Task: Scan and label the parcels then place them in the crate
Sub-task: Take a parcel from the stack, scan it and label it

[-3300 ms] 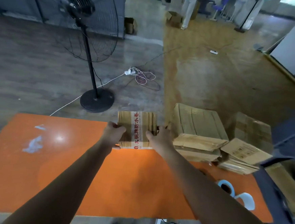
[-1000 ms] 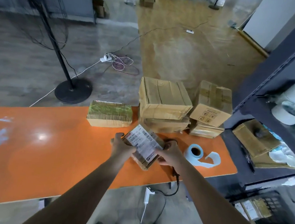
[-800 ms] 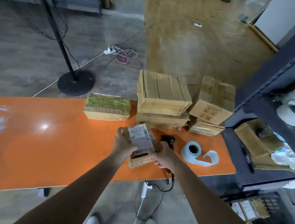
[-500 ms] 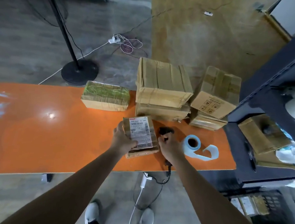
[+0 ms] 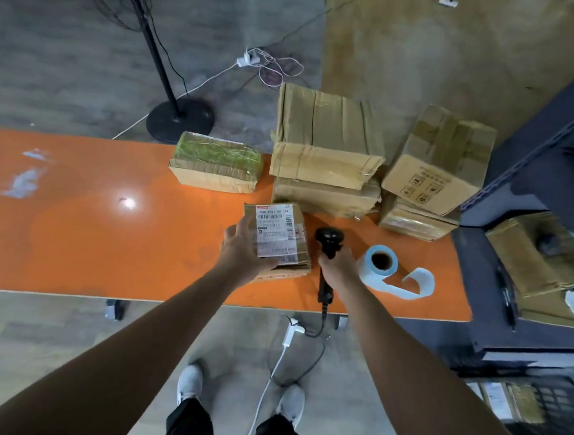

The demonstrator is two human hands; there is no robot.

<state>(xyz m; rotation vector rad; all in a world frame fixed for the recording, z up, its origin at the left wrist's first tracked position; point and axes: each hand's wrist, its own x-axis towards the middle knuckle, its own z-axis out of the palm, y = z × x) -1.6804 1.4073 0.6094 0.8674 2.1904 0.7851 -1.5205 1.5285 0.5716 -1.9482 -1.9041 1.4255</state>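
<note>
Centre frame on orange counter [image 5: 71, 234]: left hand [image 5: 241, 253] clasps small labelled parcel [image 5: 278, 240] by its edge, right hand [image 5: 338, 267] wraps scanner [image 5: 328, 241] handle; parcel probably light, stiff cardboard, best gripped by side edges.

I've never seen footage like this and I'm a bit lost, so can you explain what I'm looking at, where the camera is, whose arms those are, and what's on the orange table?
There is no machine here: a person is working with bare hands. The single picture comes from a camera worn on their head, looking forward and down, so you see both arms and their shoes. The left hand holds a small labelled parcel over the orange table. The right hand grips a black barcode scanner just beside it. Also on the table are a roll of blue labels, a green-taped parcel and stacked cardboard boxes. A black crate sits at lower right, below table level.
</note>
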